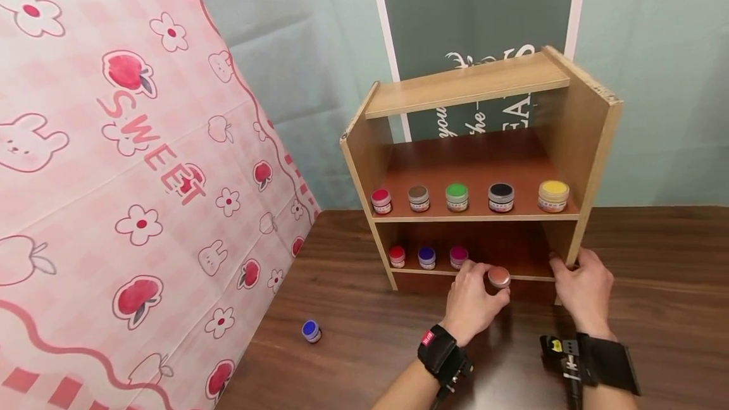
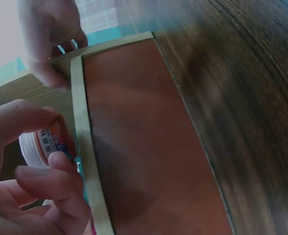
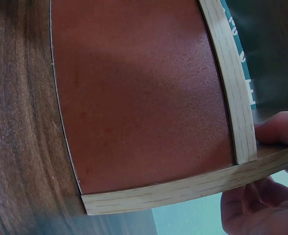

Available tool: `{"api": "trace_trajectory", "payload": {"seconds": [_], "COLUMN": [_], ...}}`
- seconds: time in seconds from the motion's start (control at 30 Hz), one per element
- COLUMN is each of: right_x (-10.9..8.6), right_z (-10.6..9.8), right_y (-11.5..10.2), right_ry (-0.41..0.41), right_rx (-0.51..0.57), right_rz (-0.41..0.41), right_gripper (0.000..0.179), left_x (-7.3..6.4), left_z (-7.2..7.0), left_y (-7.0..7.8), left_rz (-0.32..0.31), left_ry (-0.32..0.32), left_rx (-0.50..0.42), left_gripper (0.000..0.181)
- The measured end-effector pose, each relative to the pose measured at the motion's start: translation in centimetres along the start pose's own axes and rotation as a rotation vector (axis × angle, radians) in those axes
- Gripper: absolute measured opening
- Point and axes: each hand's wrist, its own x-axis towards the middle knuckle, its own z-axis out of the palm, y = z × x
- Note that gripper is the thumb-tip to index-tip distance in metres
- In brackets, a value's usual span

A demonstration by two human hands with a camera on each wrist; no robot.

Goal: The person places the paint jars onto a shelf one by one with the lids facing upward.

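Between the thumb and fingers of my left hand (image 1: pixel 471 302) is a small paint jar (image 1: pixel 499 277) with an orange-brown lid, at the front edge of the lower shelf. The left wrist view shows the jar (image 2: pixel 36 148) tilted on its side in the pinch, its label partly covered. My right hand (image 1: pixel 585 288) grips the right side panel (image 3: pixel 192 191) of the wooden shelf unit (image 1: pixel 592 144), thumb inside and fingers outside. Beside my left fingers, a magenta-lidded jar (image 1: pixel 458 256) stands on the lower shelf, with a blue-lidded jar (image 1: pixel 426 257) and a red-lidded jar (image 1: pixel 397 256) further left.
Several jars line the upper shelf (image 1: pixel 473 160), from a red-lidded one (image 1: pixel 381 200) to a yellow-lidded one (image 1: pixel 554 196). Another blue-lidded jar (image 1: pixel 311 331) is on the wooden table (image 1: pixel 273 359). A pink patterned cloth (image 1: pixel 188 239) hangs at the left.
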Motion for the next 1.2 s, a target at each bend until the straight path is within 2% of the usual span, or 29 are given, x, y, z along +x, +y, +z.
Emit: {"api": "trace_trajectory", "payload": {"seconds": [0.27, 0.53, 0.8, 1.2], "right_x": [-0.1, -0.1, 0.0, 0.0], "right_z": [-0.1, 0.1, 0.0, 0.0], "right_y": [-0.1, -0.1, -0.1, -0.1], "right_ry": [-0.008, -0.001, -0.002, -0.003], "right_rx": [-0.004, 0.002, 0.010, -0.002], "right_rz": [0.016, 0.003, 0.012, 0.013], "right_gripper": [0.025, 0.023, 0.025, 0.026], "left_x": [0.3, 0.1, 0.4, 0.7], "left_z": [1.7, 3.1, 4.5, 5.3], "left_y": [0.2, 0.0, -0.1, -0.1], "left_rz": [0.011, 0.020, 0.083, 0.099], "left_ry": [0.129, 0.232, 0.336, 0.376], "left_rx": [0.008, -0.043, -0.025, -0.031], "left_gripper": [0.035, 0.033, 0.032, 0.033]}}
